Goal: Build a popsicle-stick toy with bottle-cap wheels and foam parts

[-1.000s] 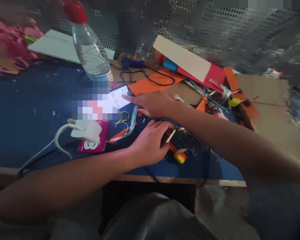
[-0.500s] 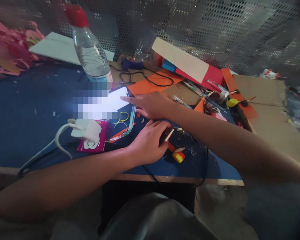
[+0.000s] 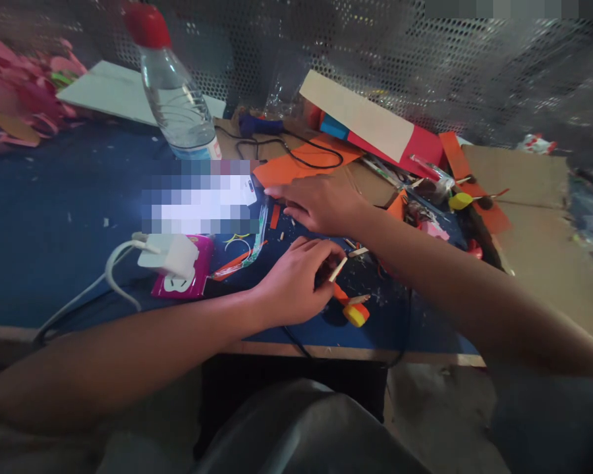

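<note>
My left hand (image 3: pixel 299 280) rests near the table's front edge, its fingers closed on a small wooden stick (image 3: pixel 338 269). Just right of it lies an orange strip with a yellow roll (image 3: pixel 356 315). My right hand (image 3: pixel 321 204) is above the table beyond the left one, fingers spread and holding nothing. Its fingertips are a little right of a lit phone (image 3: pixel 237 191), whose screen is partly pixelated. Below that hand are small wooden pieces (image 3: pixel 358 252) and an orange scrap (image 3: pixel 275 216).
A bottle with a red cap (image 3: pixel 180 105) stands behind the phone. A pink power strip (image 3: pixel 202 266) holds a white charger (image 3: pixel 170 255) with a cable. Orange sheets (image 3: pixel 296 163), a blue-handled tool (image 3: pixel 261 126) and cardboard (image 3: pixel 518 178) lie farther back and right.
My right hand has moved right, off the phone screen, and its pointing finger has drawn back. My left hand has stayed nearly still with the stick.
</note>
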`<state>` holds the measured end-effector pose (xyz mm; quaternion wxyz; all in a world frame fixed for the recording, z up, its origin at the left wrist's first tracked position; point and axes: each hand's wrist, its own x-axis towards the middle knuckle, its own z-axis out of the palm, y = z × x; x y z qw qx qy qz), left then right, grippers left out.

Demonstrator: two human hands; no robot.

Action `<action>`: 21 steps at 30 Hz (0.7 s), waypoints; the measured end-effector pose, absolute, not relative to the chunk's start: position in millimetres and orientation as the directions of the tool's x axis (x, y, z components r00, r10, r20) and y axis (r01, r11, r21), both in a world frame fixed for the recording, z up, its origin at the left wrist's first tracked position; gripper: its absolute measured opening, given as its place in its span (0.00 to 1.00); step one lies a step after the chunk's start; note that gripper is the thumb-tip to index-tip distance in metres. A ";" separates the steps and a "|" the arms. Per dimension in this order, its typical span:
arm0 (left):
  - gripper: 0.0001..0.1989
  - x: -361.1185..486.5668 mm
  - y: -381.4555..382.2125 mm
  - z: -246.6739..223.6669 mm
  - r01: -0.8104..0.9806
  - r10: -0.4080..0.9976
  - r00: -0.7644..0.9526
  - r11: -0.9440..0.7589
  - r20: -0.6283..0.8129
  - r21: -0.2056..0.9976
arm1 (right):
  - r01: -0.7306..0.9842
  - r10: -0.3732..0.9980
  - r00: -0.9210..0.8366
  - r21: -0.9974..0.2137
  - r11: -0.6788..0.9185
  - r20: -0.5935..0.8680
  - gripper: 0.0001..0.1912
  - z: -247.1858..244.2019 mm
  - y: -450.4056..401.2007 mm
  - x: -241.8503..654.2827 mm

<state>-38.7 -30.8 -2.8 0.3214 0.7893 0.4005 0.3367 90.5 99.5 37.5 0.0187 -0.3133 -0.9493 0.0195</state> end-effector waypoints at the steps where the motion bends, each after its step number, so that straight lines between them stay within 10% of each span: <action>1: 0.18 -38.7 -31.2 -1.9 0.409 0.844 0.464 -0.474 0.269 0.780 | 0.572 0.572 -0.820 0.023 0.820 0.005 0.28 37.1 100.6 83.0; 21: 0.16 -40.8 -33.2 -0.5 0.352 0.814 0.511 -0.493 0.278 0.796 | 0.532 0.536 -0.843 0.068 0.844 -0.055 0.38 29.4 100.7 41.9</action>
